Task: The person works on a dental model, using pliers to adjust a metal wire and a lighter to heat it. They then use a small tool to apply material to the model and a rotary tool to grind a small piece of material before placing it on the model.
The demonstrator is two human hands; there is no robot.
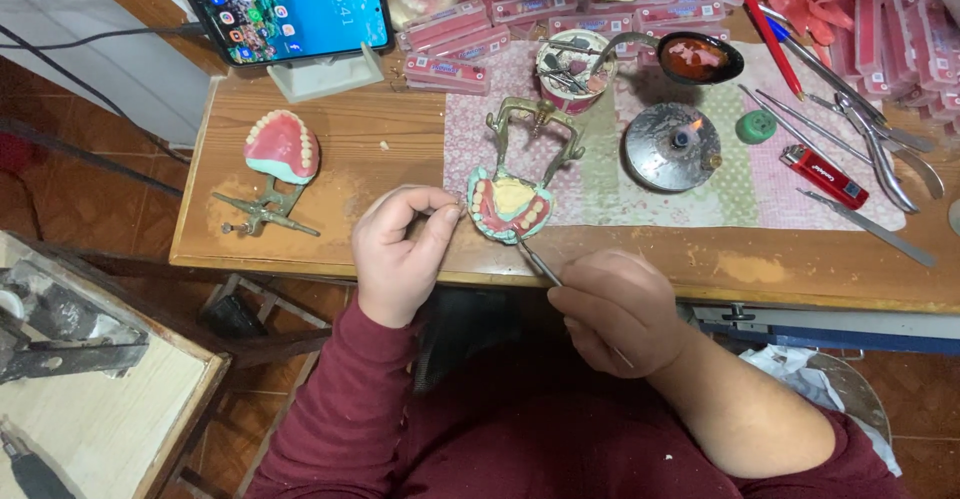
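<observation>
Pink wax work: denture set-up on brass articulator, at front edge of desk, partly on patterned mat.
L hand: fingers curled, tips pinched against left rim of the set-up, steadying it.
R hand: fingers closed round thin metal instrument; tip sits at lower right of the wax gum.
Handling, my judgement: wax is soft, marks easily; teeth small & likely loose-set, so fragile. Metal frame looks stiff & weighty. Best hold is frame or the greenish base rim, not the pink wax or teeth.
Instrument: slim, smooth, prob. slippery; I hold it pen-style, low on the shaft.
Flame: small burner lit, behind & right of the work, near but apart.
Nearby: second denture model on its own frame, left on desk, well apart. Red lighter & loose steel tools at right. Cup of tools behind articulator. Phone on stand, far left corner.
Sleeves: dark red, both arms.
</observation>
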